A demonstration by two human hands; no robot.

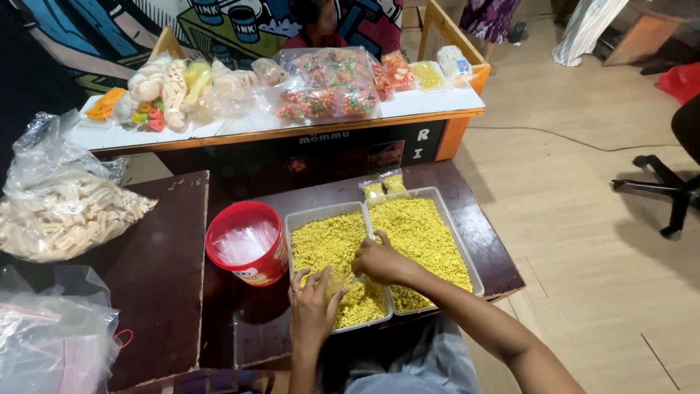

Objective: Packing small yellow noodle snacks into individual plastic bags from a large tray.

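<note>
The small clear bag sits low in the left-hand tray, half sunk in the yellow snack bits. It lies directly under the left hand's fingers, which curl over its top edge and pinch it. The right hand comes across from the other side, just beside the bag's mouth. Its fingers are bent down into the snack and clenched, though whether they grip a pinch of bits or only press on the bag cannot be told.

The likeliest slip, as I judge it: the thin bag could fold shut or slide out from under the left fingers, and bits would then scatter over the tray rim onto the dark bench (the rim is close to both wrists). A push sideways could also nudge the second tray, which lies against the first, to the right of the fingers.

Left of the fingers and near them stands a red tub holding clear plastic. Beyond the fingers, past the trays, two filled small packets lie together.
</note>
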